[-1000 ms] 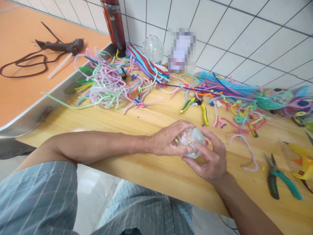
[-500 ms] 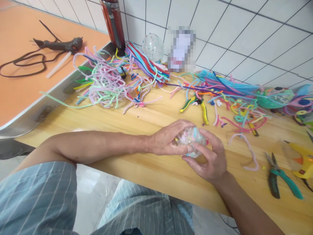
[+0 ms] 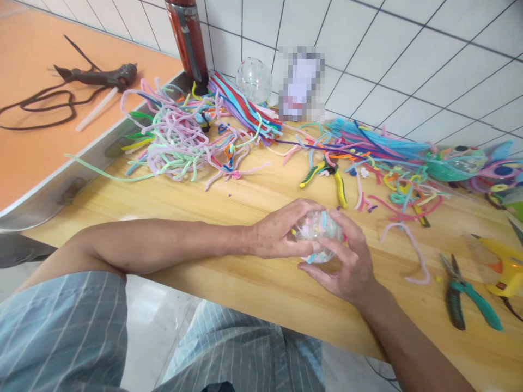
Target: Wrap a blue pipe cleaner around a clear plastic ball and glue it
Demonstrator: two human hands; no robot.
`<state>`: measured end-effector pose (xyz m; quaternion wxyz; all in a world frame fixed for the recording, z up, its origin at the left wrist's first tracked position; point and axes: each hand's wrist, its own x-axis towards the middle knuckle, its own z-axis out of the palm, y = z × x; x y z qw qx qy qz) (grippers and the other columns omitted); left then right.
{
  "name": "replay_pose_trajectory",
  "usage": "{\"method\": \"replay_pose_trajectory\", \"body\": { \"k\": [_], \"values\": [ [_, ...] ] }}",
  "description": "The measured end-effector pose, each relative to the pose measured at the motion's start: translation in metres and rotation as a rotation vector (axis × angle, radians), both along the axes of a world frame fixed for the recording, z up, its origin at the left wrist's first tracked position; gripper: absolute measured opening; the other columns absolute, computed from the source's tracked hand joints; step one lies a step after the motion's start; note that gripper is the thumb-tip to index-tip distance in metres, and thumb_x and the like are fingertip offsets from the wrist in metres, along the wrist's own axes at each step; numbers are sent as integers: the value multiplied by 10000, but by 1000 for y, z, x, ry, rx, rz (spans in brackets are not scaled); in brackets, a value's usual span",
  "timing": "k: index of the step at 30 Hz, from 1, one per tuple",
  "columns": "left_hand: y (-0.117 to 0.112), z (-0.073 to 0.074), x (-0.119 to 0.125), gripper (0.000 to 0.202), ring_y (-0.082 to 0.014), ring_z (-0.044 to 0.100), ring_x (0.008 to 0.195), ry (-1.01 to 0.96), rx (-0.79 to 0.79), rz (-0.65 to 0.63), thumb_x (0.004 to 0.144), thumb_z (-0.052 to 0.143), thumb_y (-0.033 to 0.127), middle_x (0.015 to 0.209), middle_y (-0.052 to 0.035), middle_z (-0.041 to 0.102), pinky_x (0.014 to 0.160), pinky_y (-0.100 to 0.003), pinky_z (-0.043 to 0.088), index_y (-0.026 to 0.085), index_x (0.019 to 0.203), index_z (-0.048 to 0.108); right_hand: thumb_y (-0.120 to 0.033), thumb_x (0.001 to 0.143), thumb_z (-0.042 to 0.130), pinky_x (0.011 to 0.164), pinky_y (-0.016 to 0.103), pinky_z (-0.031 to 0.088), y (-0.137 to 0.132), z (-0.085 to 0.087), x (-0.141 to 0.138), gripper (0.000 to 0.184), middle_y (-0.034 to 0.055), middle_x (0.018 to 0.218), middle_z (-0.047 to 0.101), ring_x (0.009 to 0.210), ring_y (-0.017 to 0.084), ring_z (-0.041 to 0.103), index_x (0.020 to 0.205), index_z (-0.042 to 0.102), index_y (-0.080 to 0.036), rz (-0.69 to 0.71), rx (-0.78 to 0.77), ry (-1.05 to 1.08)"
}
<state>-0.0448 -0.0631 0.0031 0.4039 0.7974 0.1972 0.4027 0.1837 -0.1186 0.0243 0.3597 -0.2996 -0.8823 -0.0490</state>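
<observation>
A clear plastic ball [image 3: 318,231] filled with small pastel pieces sits between both my hands, just above the wooden table [image 3: 229,218]. My left hand [image 3: 281,231] wraps its fingers over the ball's left and top side. My right hand [image 3: 347,261] cups it from the right and below, thumb across the front. Most of the ball is hidden by my fingers.
A tangle of pastel pipe cleaners [image 3: 180,136] lies at the back left, straight bundles [image 3: 245,106] and more scraps [image 3: 388,163] behind. Yellow-handled pliers [image 3: 327,177], teal-handled pliers [image 3: 466,296], a yellow glue gun [image 3: 504,269], another clear ball [image 3: 254,80], a red bottle [image 3: 188,38], a black glue gun [image 3: 98,76].
My right hand has slid slightly further over the ball and the ball has turned a little in my grip. Nothing else has moved.
</observation>
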Motion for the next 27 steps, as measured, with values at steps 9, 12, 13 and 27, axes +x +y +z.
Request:
{"method": "replay_pose_trajectory", "body": {
  "k": [9,12,13,27],
  "values": [
    [3,6,-8,763,-337,625,1382,10,-249,-57,984,638,670,1538,-179,606,1179,-533,516,213,1572,474,-397,811,907,1070,636,597,8,-1,4,664,165,1468,669,1360,380,689,1357,539,-309,-29,-207,156],
    [4,4,-7,776,-346,602,1418,-22,-313,-97,989,605,705,1542,-181,600,1213,-556,488,207,1568,472,-406,788,926,1092,618,585,9,-5,6,665,159,1477,673,1372,366,687,1328,551,-312,-18,-369,342],
    [5,4,-7,781,-347,603,1416,-38,-333,-116,987,606,709,1539,-183,599,1207,-558,493,205,1568,468,-406,789,926,1090,597,591,10,-6,6,658,154,1480,675,1379,354,684,1324,553,-312,-14,-437,426],
    [3,4,-4,783,-225,690,1104,40,-370,-109,939,746,600,1484,-160,646,915,-396,607,245,1573,454,-710,1058,315,1040,620,625,34,-1,38,594,48,1216,843,1209,324,781,1286,754,-381,56,-1046,911]
  ]
}}
